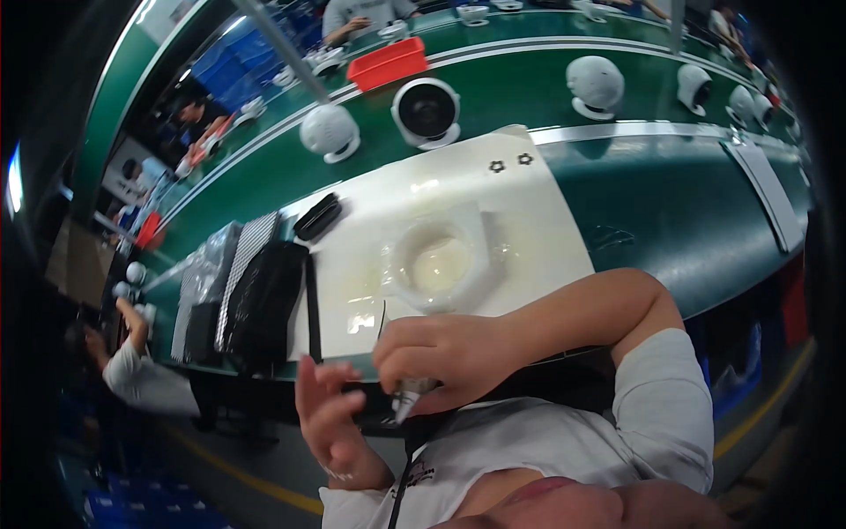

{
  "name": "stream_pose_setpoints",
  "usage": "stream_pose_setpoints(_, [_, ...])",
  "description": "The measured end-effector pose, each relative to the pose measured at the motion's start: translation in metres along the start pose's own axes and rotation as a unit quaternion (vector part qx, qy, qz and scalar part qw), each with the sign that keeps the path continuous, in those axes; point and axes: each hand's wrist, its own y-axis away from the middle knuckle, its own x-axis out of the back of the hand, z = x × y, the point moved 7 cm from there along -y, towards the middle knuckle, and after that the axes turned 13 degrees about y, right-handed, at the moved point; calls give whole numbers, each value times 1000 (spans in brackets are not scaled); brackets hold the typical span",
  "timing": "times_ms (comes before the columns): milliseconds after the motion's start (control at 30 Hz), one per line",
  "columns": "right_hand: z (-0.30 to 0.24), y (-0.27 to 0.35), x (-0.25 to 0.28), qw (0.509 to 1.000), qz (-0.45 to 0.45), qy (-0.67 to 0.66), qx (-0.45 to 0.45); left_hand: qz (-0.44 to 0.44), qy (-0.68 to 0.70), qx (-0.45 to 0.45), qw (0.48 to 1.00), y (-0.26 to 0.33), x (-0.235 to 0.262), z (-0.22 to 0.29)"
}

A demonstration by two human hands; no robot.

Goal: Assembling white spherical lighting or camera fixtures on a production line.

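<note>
My right hand (pixel 432 353) is closed in a fist close to my chest, just over the table's near edge. Out of its underside sticks a small grey object with a pale tapered tip (pixel 407 401); its kind I cannot make out. A thin dark curved strand (pixel 382 319) rises above the fist. Beside it, to the left, my left hand (pixel 330 419) is raised with fingers apart, holding nothing. Beyond both hands, a whitish translucent block with a round hollow (pixel 480 256) sits on a cream mat (pixel 560 251).
Left of the mat lie a black bag (pixel 264 304), a black case (pixel 318 217) and clear plastic wrap (pixel 211 264). White rounded fan-like units (pixel 426 112) and a red bin (pixel 388 63) stand along the green conveyor line. A clipboard (pixel 765 189) lies far right. Other people work nearby.
</note>
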Motion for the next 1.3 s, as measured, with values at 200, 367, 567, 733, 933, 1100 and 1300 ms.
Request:
stream_pose_setpoints(200, [-25, 3, 15, 973, 9, 49, 225, -198, 116, 356, 906, 4, 22, -57])
stream_pose_setpoints(367, [15, -5, 17, 998, 13, -20, 64, -166, 121, 437, 876, 21, 30, -86])
stream_pose_setpoints(567, [113, 14, 79, 937, 152, 233, -210, 32, 59, 321, 945, -9, 66, -91])
stream_pose_setpoints(733, [67, -5, 67, 943, 109, 298, -103, 85, 40, 281, 955, -12, 75, -82])
stream_pose_setpoints(933, [55, -9, 20, 918, -70, 348, -179, 8, -32, 221, 975, -22, 38, -62])
stream_pose_setpoints(1100, [59, -3, 6, 951, -150, -3, -270, -84, -249, -77, 962, -33, 16, -17])
stream_pose_setpoints(1300, [69, 3, 7, 921, -230, -35, -312, -56, 124, 273, 952, -32, 14, -66])
